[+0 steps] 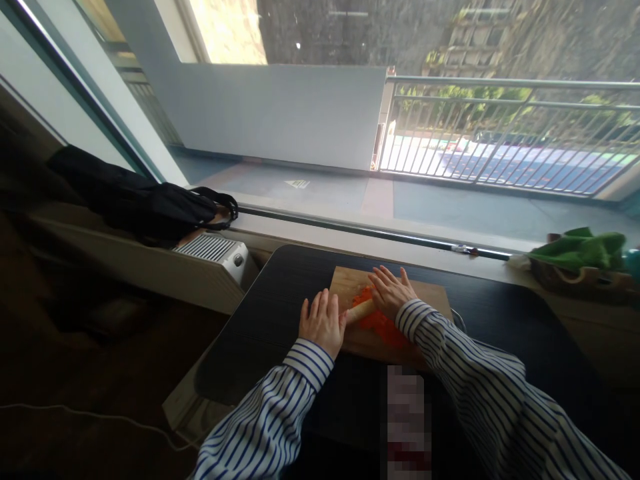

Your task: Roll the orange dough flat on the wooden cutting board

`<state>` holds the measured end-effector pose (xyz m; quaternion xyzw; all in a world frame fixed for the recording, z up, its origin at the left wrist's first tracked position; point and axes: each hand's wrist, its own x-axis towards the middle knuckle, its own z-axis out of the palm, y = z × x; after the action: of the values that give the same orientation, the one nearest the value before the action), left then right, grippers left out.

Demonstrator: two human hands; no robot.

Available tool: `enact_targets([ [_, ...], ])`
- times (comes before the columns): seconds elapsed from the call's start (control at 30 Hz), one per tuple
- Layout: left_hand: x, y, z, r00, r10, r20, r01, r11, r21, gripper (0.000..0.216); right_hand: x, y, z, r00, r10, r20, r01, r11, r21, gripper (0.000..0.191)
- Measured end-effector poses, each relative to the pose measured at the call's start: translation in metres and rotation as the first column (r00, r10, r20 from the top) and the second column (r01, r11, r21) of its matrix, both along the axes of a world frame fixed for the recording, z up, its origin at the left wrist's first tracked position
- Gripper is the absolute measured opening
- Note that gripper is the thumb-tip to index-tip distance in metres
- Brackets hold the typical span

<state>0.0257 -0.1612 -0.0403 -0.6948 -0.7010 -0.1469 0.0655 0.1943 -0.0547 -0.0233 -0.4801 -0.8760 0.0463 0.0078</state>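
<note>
A wooden rolling pin (361, 311) lies slantwise across a flattened orange, dough-like mass (387, 328) on a wooden board (436, 301). My left hand (323, 321) rests on the pin's near left end, palm down, its fingers stretched out and apart. On the pin's far right end lies my right hand (391, 291), also palm down with fingers extended. Both palms press on the pin from above without wrapping round it. The hands hide the pin's two ends, and the right hand covers part of the orange mass.
The board lies on a dark table (280, 300) against a window sill. A black bag (150, 207) and a white slatted appliance (215, 253) stand to the left. Green cloth-like material (583, 248) sits at the right. A pale cable (100, 415) crosses the floor.
</note>
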Motion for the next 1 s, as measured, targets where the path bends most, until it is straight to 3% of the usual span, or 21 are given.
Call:
enact_targets([
  [0.2,-0.01,0.028,0.001,0.994,0.089,0.065,-0.085,0.994,-0.071,0.044,-0.022,0.03,-0.002,0.997,-0.024,0.071,0.028,0.998,-0.054,0.052],
  [0.47,-0.01,0.024,-0.002,0.994,0.006,0.107,0.025,0.958,-0.287,0.052,-0.019,0.028,-0.002,0.992,0.035,0.122,-0.028,0.998,-0.06,0.053],
  [0.8,0.01,-0.011,-0.003,0.987,-0.162,0.026,0.164,0.98,-0.115,0.052,0.016,-0.014,-0.002,0.991,0.024,0.129,-0.026,1.0,0.008,0.056],
  [1.0,0.0,0.007,-0.003,0.997,-0.077,0.03,0.081,0.988,-0.129,0.054,-0.004,0.004,0.0,0.988,0.0,0.155,0.003,1.0,-0.017,0.056],
])
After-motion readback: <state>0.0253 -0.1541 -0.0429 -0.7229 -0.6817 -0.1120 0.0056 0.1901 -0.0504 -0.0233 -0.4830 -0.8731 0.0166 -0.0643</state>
